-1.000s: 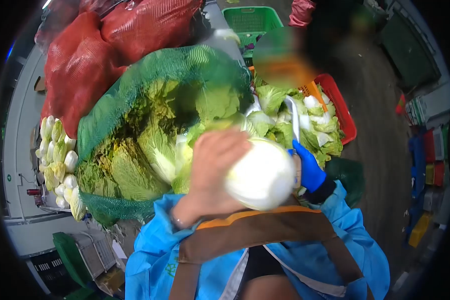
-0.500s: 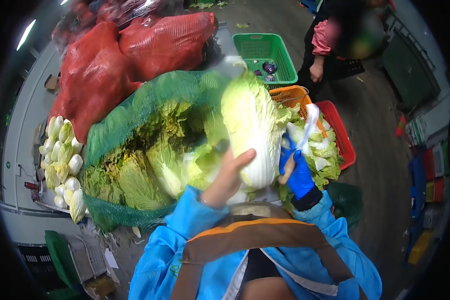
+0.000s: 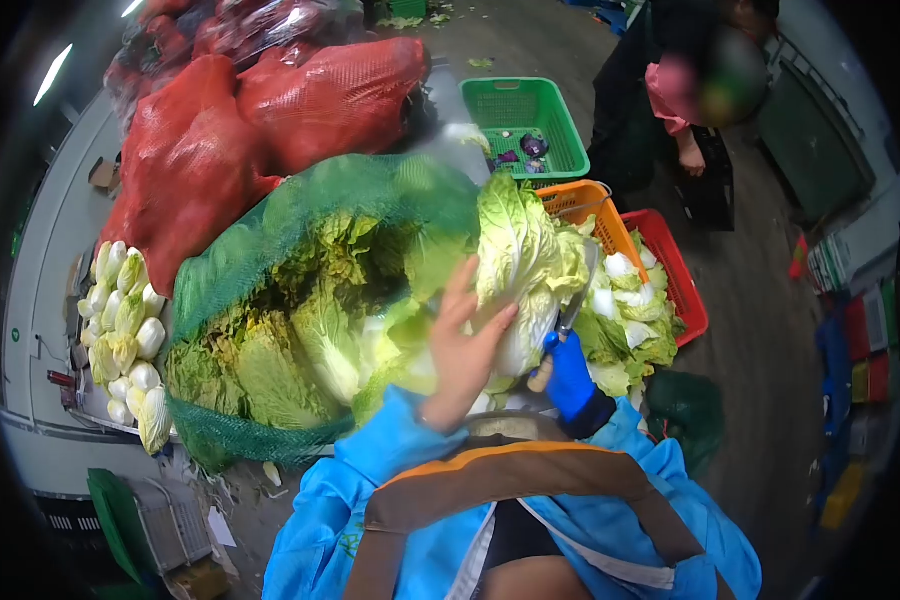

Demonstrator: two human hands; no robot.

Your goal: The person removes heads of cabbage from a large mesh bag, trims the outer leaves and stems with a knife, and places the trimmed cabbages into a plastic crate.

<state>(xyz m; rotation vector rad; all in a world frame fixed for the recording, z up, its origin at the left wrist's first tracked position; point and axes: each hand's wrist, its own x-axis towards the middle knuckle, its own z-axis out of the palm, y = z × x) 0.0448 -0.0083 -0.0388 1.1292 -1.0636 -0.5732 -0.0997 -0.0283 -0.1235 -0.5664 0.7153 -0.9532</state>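
A napa cabbage with pale green leaves and a white base stands in front of me. My left hand, bare, is at its left side with the fingers spread and stretched upward. In a blue glove, my right hand is closed round a knife, whose blade points up along the cabbage's right side. Left of my hands, a green mesh sack lies opened, holding more napa cabbages, some with browned, wilted outer leaves.
Trimmed leaves pile up at the right, by an orange crate and a red crate. A green crate holds purple pieces. Red mesh sacks and stacked trimmed cabbages are at left. Another person bends over a black crate.
The cabbage has turned and tilted, and my left fingers have spread from their grip on it. The knife has swung upright, close along the cabbage. The other person's hand has moved right to the black crate.
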